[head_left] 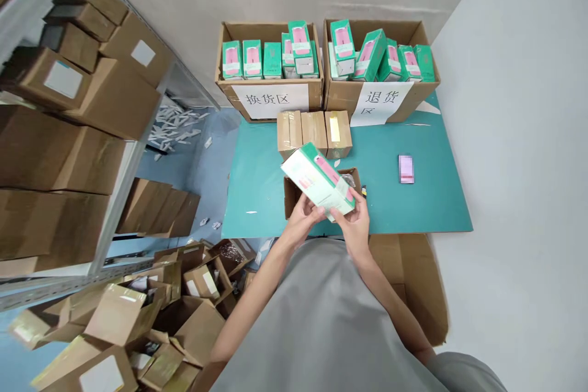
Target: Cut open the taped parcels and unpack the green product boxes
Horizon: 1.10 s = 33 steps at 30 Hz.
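Note:
Both my hands grip a green and white product box (316, 180) with a pink bottle-like picture on its side, tilted above the table's front edge. My left hand (304, 218) is closed on its lower left side. My right hand (354, 220) is closed round its lower right end, thumb on the white face. Beneath the product box stands an open brown carton (291, 196), partly hidden, with some clear wrapping at its right side. Just behind, three small taped cartons (314, 128) stand in a row on the green table (255, 177).
Two large cartons with paper signs, a left one (225, 89) and a right one (416, 104), hold several green boxes at the back. A phone (406, 169) lies at right. Shelves of cartons (110, 98) stand left; opened cartons (119, 312) litter the floor. A large carton (413, 275) stands below the table.

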Tool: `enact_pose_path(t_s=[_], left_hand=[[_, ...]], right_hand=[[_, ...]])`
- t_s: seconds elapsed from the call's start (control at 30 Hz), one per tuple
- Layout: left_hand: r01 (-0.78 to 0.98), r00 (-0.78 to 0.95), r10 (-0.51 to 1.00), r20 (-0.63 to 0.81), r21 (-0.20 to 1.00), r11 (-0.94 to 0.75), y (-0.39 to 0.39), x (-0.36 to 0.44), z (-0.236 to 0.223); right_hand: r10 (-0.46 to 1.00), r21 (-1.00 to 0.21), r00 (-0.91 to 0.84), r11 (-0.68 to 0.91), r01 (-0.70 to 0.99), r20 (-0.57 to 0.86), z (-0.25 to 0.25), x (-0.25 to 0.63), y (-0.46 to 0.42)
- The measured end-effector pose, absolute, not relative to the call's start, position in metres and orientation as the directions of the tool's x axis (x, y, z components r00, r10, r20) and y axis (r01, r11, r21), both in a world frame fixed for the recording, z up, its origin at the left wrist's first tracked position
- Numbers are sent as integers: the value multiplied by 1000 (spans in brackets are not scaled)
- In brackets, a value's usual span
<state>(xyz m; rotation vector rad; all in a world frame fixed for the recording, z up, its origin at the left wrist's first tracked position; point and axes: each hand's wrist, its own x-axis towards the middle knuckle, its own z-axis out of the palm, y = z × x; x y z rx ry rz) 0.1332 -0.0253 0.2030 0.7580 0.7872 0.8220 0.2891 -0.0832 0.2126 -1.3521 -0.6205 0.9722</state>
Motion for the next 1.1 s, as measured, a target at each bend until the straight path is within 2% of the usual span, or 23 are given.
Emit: enact_pose_path(t_s=[0.13,0.23,0.37,0.53,0.7,0.77,0.93,1.1], left_hand=[[-361,392,874,-286,826,432,-36,135,205],[-332,323,905,-275,863,381,-39,131,207],[-369,249,913,-324,840,399,-40,119,211],[-404,308,870,-384,776,485,-43,99,216],[-377,393,837,-381,763,524,-45,98,221],[-365,406,837,-368,774,517,-44,101,222],[-315,355,853,-382,811,494,-40,100,220],[-259,341,854,-393,834,487,-36,94,221]], right_hand=[[862,-932,416,-155,-327,-289,214,279,-90],[868,-919,373,-198,-341,-326,212,278,-93],[934,-944,243,-197,-265,-263,210,285,-91],[963,-974,182,-177,-140,-201,215,303,-79],[987,-967,-65,-156,-200,-146,219,303,-59],[988,-965,-63,-149,-216,-138,219,300,-54],[992,-990,94,-71,-125,-83,219,303,-53],[996,-994,80,-29,-103,-37,221,305,-56]])
